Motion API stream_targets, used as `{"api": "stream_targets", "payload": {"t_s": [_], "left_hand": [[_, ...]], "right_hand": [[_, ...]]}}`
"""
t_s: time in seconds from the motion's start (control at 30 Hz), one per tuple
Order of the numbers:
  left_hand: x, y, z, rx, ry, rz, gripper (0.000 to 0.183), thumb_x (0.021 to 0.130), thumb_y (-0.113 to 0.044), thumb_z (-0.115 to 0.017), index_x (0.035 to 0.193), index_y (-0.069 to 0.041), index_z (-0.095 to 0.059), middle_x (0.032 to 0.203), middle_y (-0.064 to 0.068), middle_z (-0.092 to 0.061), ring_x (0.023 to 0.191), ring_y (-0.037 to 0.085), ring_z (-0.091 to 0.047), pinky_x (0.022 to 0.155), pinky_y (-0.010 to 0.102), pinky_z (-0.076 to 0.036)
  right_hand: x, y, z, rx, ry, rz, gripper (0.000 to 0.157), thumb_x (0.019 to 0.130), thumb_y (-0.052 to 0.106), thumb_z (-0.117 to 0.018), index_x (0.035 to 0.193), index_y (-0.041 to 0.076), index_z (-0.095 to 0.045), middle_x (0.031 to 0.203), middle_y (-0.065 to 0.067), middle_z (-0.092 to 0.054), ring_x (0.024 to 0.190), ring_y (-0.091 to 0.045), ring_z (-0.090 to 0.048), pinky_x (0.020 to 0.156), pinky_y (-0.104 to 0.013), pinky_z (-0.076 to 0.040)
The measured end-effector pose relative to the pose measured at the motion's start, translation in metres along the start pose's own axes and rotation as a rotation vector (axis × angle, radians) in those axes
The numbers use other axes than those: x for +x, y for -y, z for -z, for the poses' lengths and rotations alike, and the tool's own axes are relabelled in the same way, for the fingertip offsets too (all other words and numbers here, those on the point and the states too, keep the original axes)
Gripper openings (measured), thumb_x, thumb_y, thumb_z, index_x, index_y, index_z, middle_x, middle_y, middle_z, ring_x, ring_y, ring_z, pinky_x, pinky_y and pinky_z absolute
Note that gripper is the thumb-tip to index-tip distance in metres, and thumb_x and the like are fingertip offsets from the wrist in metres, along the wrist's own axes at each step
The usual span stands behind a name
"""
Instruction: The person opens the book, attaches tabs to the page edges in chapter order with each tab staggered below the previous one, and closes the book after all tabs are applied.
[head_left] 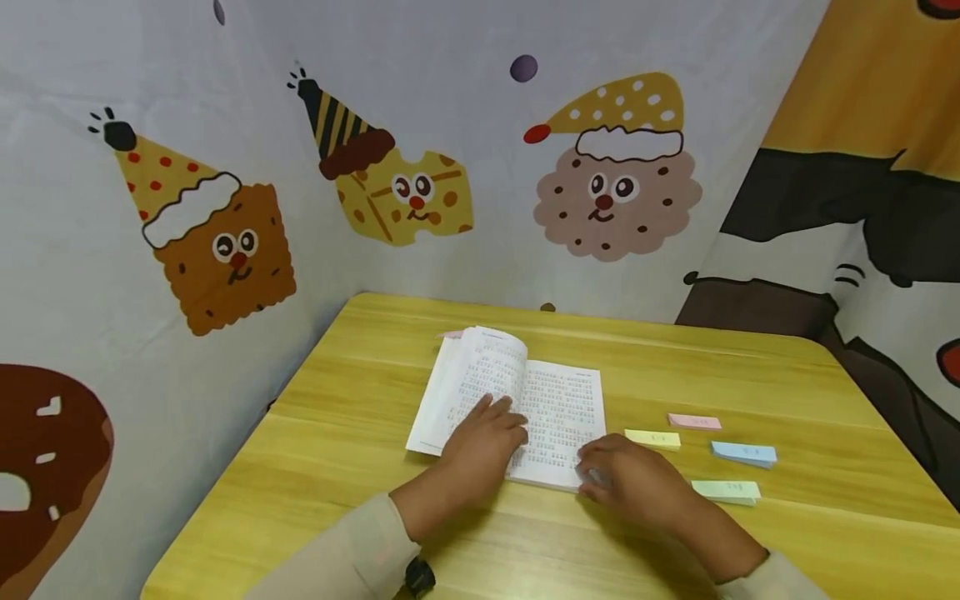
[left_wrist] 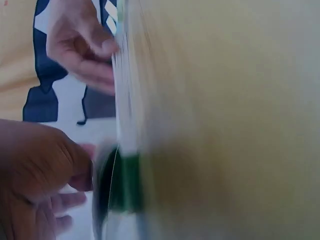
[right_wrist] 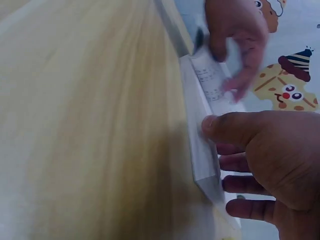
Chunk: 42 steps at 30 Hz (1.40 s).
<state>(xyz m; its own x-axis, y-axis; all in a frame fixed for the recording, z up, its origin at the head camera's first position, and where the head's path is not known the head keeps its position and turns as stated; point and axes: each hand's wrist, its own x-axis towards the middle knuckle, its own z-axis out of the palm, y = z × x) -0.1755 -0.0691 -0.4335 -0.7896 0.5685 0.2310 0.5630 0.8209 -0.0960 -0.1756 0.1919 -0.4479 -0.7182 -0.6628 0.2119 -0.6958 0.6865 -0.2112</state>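
An open book [head_left: 561, 417] with printed pages lies on the wooden table. Its left-hand leaves [head_left: 491, 358] bulge upward near the spine. My left hand [head_left: 483, 446] reaches over the lower left page by the spine, fingers fairly straight; in the left wrist view this hand [left_wrist: 40, 175] is blurred beside the book. At the lower right corner my right hand [head_left: 630, 479] holds the book's edge between thumb and fingers. The right wrist view shows that thumb [right_wrist: 225, 127] against the page edges, with the fingers on the far side.
Right of the book lie folded paper strips: yellow [head_left: 652, 439], pink [head_left: 693, 422], blue [head_left: 744, 453] and green [head_left: 725, 492]. A pink tab [head_left: 450, 335] sticks out at the book's upper left. A cartoon-printed cloth [head_left: 495, 275] hangs behind the table [head_left: 337, 375].
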Motion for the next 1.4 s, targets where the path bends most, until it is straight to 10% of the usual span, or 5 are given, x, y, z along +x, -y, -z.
{"api": "stream_targets", "payload": {"t_s": [0.3,0.53,0.73,1.07,1.4], "left_hand": [[0.000,-0.008,-0.008,-0.089,0.066,0.081,0.065,0.078,-0.073,-0.049,0.101,-0.014,-0.065,0.109,0.000,-0.055,0.108,0.021,-0.046,0.094,0.044,-0.038],[0.005,-0.008,-0.010,-0.053,-0.059,0.146,0.068,0.083,-0.055,-0.061,0.127,-0.005,-0.047,0.104,0.005,-0.060,0.101,0.023,-0.053,0.092,0.045,-0.039],[0.005,0.001,-0.008,0.077,-0.298,0.299,0.102,0.077,-0.028,-0.073,0.151,-0.010,-0.004,0.136,0.026,-0.037,0.129,0.043,-0.031,0.097,0.067,-0.022],[0.002,-0.001,-0.003,0.038,-0.011,-0.055,0.023,0.083,-0.004,-0.064,0.101,-0.017,-0.068,0.114,-0.002,-0.059,0.119,0.020,-0.047,0.105,0.033,-0.029],[0.001,-0.001,-0.007,-0.072,0.025,-0.016,0.017,0.085,-0.034,-0.065,0.082,-0.018,-0.068,0.103,0.000,-0.058,0.096,0.020,-0.051,0.081,0.030,-0.045]], "right_hand": [[0.009,0.003,0.009,-0.064,-0.228,0.068,0.012,0.075,0.013,-0.076,0.085,0.019,-0.073,0.097,0.011,-0.062,0.098,-0.008,-0.054,0.070,-0.026,-0.050],[0.013,0.013,0.013,-0.036,-0.514,0.120,0.037,0.077,0.030,-0.076,0.108,0.013,-0.065,0.118,-0.003,-0.056,0.093,-0.018,-0.056,0.060,-0.027,-0.049],[0.005,0.010,0.007,-0.005,-0.154,-0.078,0.039,0.073,0.044,-0.077,0.103,0.021,-0.068,0.111,0.010,-0.058,0.100,-0.008,-0.054,0.074,-0.029,-0.050],[-0.001,-0.001,0.005,0.029,0.047,-0.073,0.019,0.076,0.033,-0.077,0.092,0.024,-0.073,0.110,0.008,-0.061,0.105,-0.012,-0.054,0.081,-0.033,-0.049],[0.000,-0.001,0.007,0.060,0.060,-0.068,0.016,0.079,0.034,-0.075,0.091,0.024,-0.072,0.110,0.007,-0.062,0.106,-0.013,-0.053,0.084,-0.034,-0.048]]}}
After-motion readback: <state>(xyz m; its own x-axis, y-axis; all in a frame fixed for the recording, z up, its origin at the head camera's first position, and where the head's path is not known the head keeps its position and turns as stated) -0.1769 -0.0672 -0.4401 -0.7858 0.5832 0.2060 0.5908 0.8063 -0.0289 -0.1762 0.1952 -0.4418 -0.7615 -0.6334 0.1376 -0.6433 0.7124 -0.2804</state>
